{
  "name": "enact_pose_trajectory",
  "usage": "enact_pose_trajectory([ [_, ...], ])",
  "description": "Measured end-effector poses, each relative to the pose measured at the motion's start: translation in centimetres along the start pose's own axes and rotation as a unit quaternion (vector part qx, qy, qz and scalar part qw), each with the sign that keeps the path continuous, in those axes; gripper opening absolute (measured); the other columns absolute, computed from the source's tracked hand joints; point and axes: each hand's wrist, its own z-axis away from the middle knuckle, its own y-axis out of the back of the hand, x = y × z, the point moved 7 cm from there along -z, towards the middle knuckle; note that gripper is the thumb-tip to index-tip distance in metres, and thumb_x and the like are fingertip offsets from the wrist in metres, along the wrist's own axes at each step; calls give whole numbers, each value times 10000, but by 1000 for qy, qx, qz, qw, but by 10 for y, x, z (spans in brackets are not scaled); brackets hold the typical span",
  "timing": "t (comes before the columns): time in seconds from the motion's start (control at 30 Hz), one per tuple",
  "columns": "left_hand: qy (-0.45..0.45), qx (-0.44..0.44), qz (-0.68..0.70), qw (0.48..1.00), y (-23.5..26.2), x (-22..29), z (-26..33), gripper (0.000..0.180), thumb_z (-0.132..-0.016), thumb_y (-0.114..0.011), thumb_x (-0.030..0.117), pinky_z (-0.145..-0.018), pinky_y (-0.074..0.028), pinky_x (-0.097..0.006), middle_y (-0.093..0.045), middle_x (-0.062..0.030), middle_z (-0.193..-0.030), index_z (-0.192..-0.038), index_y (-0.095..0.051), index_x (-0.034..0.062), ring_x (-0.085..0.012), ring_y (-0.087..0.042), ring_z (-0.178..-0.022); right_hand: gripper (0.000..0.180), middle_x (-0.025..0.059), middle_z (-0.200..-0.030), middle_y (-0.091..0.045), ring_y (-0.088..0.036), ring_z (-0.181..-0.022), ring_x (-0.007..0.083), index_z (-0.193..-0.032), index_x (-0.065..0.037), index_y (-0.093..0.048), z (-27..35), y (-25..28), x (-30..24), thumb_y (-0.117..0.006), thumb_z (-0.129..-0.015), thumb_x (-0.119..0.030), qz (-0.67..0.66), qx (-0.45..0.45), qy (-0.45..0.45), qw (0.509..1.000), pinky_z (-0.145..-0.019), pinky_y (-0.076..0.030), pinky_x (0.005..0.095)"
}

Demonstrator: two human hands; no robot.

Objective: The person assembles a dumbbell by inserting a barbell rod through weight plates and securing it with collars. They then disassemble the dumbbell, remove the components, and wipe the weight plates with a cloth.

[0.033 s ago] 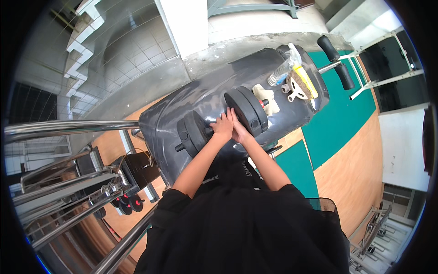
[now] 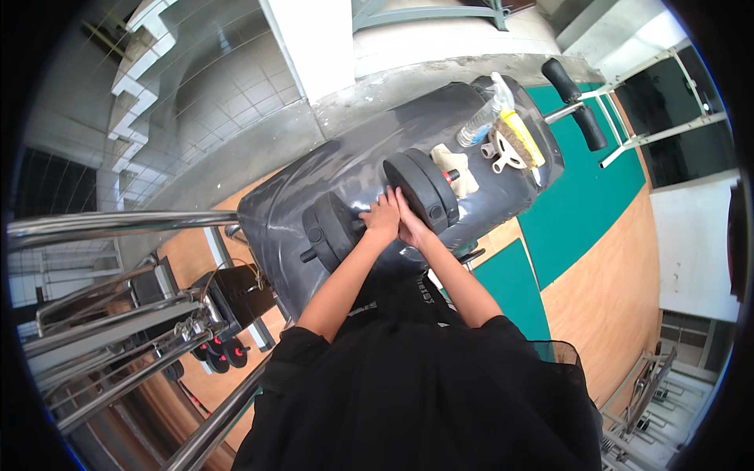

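A dumbbell with thick black plates (image 2: 408, 177) lies across a dark grey, plastic-covered padded bench (image 2: 345, 161). My left hand (image 2: 381, 220) is closed over its handle between the two sets of plates, with finger ends curled out of sight. Pressed close against it, my right hand (image 2: 411, 226) lies over the handle too, its fingers along the inner face of the right-hand plates. Most of the handle is hidden under both hands. The left-hand plates (image 2: 334, 225) rest on the padding, and a threaded bar end (image 2: 309, 256) sticks out beyond them.
At the bench's far right lie a cream cloth (image 2: 462, 174), a clear spray bottle (image 2: 477, 127), a brush (image 2: 514, 142) and a yellow item (image 2: 524, 140). Metal rails (image 2: 118, 226) stand at left, with more weight plates (image 2: 234, 352) below. Green mats (image 2: 581, 208) cover part of the wooden floor.
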Motion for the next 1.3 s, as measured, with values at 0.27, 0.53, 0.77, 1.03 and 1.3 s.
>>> enact_pose_trajectory([
  [0.27, 5, 51, 4, 999, 13, 9, 11, 499, -736, -640, 42, -802, -410, -606, -445, -130, -1211, -1174, -403, 52, -350, -477, -1118, 447, 94, -888, -660, -636, -775, 153, -1051, -22, -623, 120, 104, -50, -553, -873, -427, 624, -4, -12, 781, -725, -499, 311],
  [0.53, 7, 120, -9, 993, 23, 10, 11, 573, -636, -711, 33, -713, -433, -541, -472, -100, -1102, -1132, -425, 42, -313, -525, -1014, 443, 128, -1250, -448, -356, -1211, 255, -1223, -126, -512, 75, 64, -203, -431, -908, -427, 787, 94, 231, 565, -958, -259, 432],
  [0.77, 16, 175, -39, 984, 24, 7, 21, 580, -590, -701, -2, -657, -422, -492, -480, -99, -1061, -1105, -436, 41, -299, -532, -960, 479, 74, -938, -632, -552, -962, 170, -1138, -64, -535, 23, 55, -191, -686, -762, -318, 697, -207, 59, 684, -857, -383, 303],
  [1.03, 21, 192, -57, 979, 25, 11, 20, 513, -593, -674, -30, -694, -423, -471, -474, -91, -1028, -1050, -452, 46, -283, -524, -945, 331, 127, -940, -644, -599, -910, 152, -945, -17, -617, 10, 60, -211, -582, -859, -335, 700, -124, 120, 693, -782, -442, 284],
  [1.3, 29, 187, -70, 979, 25, 11, 17, 537, -598, -673, -22, -691, -414, -462, -477, -90, -1039, -1087, -459, 34, -278, -523, -930, 464, 163, -743, -654, -647, -665, 202, -782, 28, -634, 10, 61, -228, -504, -891, -403, 726, -70, 200, 654, -630, -477, 301],
])
